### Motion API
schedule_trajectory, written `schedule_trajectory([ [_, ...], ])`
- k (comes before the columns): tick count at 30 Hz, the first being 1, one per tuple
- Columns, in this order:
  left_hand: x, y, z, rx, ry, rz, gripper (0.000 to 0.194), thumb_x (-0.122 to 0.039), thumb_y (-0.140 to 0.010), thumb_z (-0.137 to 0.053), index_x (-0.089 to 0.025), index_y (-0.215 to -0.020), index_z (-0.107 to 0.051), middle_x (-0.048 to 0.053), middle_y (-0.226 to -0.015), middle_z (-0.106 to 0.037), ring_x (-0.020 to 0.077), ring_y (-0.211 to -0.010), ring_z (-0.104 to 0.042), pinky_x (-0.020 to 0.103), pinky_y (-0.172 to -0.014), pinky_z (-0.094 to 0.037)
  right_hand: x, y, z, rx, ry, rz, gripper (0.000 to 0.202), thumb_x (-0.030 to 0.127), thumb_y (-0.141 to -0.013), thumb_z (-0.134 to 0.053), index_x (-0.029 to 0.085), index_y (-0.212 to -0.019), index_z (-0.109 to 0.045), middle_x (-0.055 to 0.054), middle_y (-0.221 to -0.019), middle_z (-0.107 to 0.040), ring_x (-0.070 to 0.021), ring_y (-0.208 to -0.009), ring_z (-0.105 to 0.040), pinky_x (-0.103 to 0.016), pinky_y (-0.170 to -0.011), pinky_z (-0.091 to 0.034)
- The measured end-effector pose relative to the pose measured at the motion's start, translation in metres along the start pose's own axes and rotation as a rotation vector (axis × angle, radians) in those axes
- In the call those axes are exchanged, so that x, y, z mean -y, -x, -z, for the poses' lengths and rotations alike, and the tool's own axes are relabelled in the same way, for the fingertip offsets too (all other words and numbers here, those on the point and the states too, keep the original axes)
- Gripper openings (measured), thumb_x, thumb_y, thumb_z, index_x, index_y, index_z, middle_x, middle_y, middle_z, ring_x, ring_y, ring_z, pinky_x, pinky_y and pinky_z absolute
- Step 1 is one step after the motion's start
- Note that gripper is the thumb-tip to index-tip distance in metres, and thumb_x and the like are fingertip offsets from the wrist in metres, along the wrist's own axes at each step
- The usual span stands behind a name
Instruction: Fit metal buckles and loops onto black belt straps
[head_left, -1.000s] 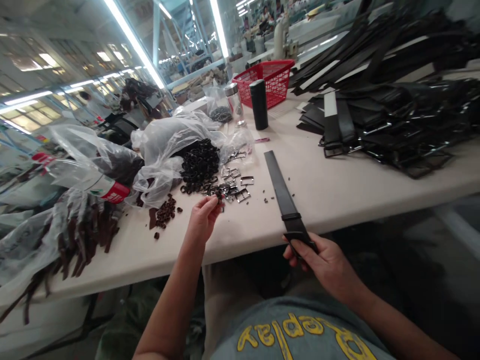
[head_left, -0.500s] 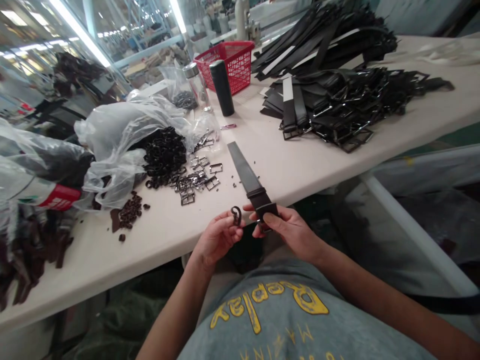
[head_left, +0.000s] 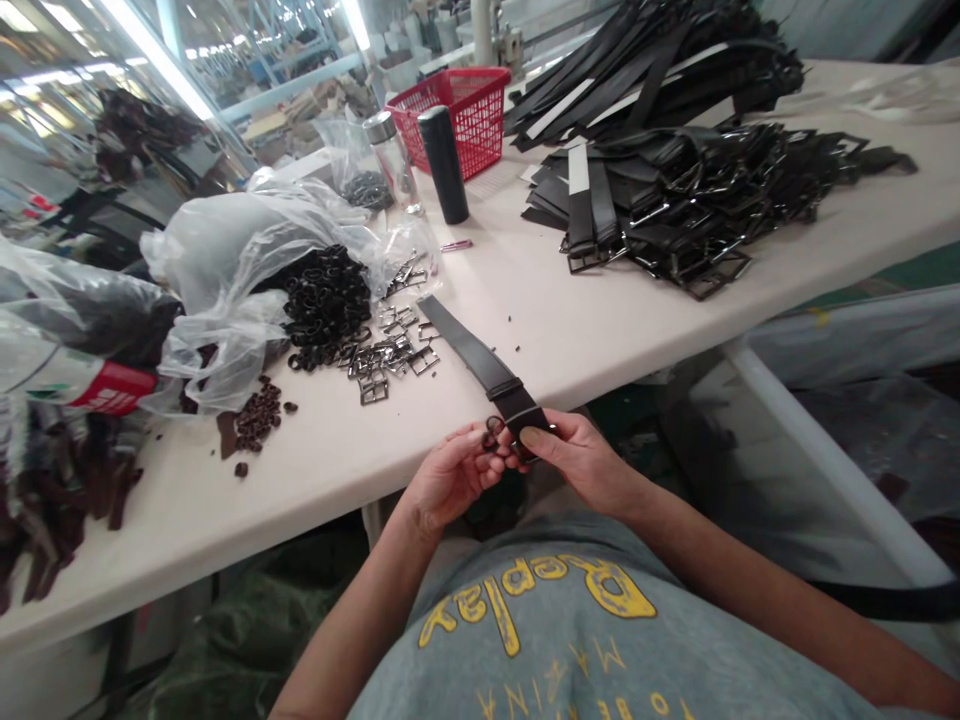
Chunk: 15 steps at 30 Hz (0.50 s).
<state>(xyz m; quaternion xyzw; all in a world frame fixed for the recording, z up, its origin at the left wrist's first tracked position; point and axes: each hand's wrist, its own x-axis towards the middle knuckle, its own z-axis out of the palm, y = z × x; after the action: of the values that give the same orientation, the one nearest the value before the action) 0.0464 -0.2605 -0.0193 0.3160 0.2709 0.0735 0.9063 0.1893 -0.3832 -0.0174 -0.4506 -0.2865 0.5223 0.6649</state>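
My right hand (head_left: 581,450) grips the buckle end of a dark belt strap (head_left: 471,350), thumb on top. The strap's free end points up and left over the table, and a dark loop band wraps around it above my fingers. Close beside it, my left hand (head_left: 457,470) pinches a small dark loop (head_left: 493,432) between its fingers, next to the strap's edge. On the table to the left lie loose metal buckles (head_left: 386,358), a heap of black loops (head_left: 326,305) and some small brown pieces (head_left: 259,420).
Clear plastic bags (head_left: 225,250) lie at the left. Behind stand a red basket (head_left: 480,120), a dark bottle (head_left: 444,165) and a glass bottle (head_left: 391,160). Black straps (head_left: 645,75) and buckled straps (head_left: 690,210) are piled at the right. The table edge (head_left: 300,515) runs before me.
My left hand has moved right with the small loop, up to the belt strap. The strap's free end has swung left, towards the loose buckles.
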Motion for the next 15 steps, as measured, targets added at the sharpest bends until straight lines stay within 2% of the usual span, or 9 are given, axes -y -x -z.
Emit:
schedule_trajectory([
  [3, -0.001, 0.002, -0.004, -0.088, -0.241, -0.211, 0.028, -0.039, -0.080, -0.077, -0.014, -0.088, -0.068, 0.003, -0.079, -0.073, 0.0090, -0.066, -0.069, 0.016, -0.063, -0.055, 0.003, 0.000, -0.002, -0.019, 0.100, 0.032, 0.038, 0.051, -0.082, -0.072, 0.016, -0.098, -0.073, -0.004, -0.086, -0.071, -0.0128, -0.071, -0.061, -0.025, -0.065, -0.051],
  [7, -0.006, 0.004, -0.009, -0.192, -0.553, -0.450, 0.029, -0.037, -0.074, -0.082, -0.017, -0.094, -0.074, 0.002, -0.079, -0.075, 0.0135, -0.072, -0.069, 0.024, -0.071, -0.057, 0.006, 0.000, -0.005, 0.012, 0.197, 0.053, 0.034, 0.046, -0.086, -0.068, 0.017, -0.102, -0.070, -0.003, -0.086, -0.067, -0.0127, -0.072, -0.060, -0.024, -0.063, -0.050],
  [10, -0.010, 0.006, -0.011, -0.180, -0.607, -0.486, 0.030, -0.039, -0.070, -0.084, -0.017, -0.090, -0.076, 0.002, -0.077, -0.075, 0.0156, -0.069, -0.069, 0.028, -0.070, -0.058, 0.005, 0.002, -0.005, 0.038, 0.225, 0.056, 0.031, 0.043, -0.088, -0.066, 0.017, -0.104, -0.069, -0.003, -0.089, -0.067, -0.0127, -0.073, -0.060, -0.023, -0.062, -0.049],
  [15, -0.012, 0.007, -0.010, -0.148, -0.613, -0.436, 0.030, -0.038, -0.070, -0.084, -0.018, -0.091, -0.078, 0.003, -0.076, -0.077, 0.0160, -0.067, -0.070, 0.029, -0.070, -0.059, 0.002, 0.003, -0.004, 0.029, 0.258, 0.063, 0.027, 0.040, -0.089, -0.064, 0.017, -0.104, -0.068, -0.004, -0.090, -0.067, -0.0132, -0.074, -0.061, -0.023, -0.063, -0.050],
])
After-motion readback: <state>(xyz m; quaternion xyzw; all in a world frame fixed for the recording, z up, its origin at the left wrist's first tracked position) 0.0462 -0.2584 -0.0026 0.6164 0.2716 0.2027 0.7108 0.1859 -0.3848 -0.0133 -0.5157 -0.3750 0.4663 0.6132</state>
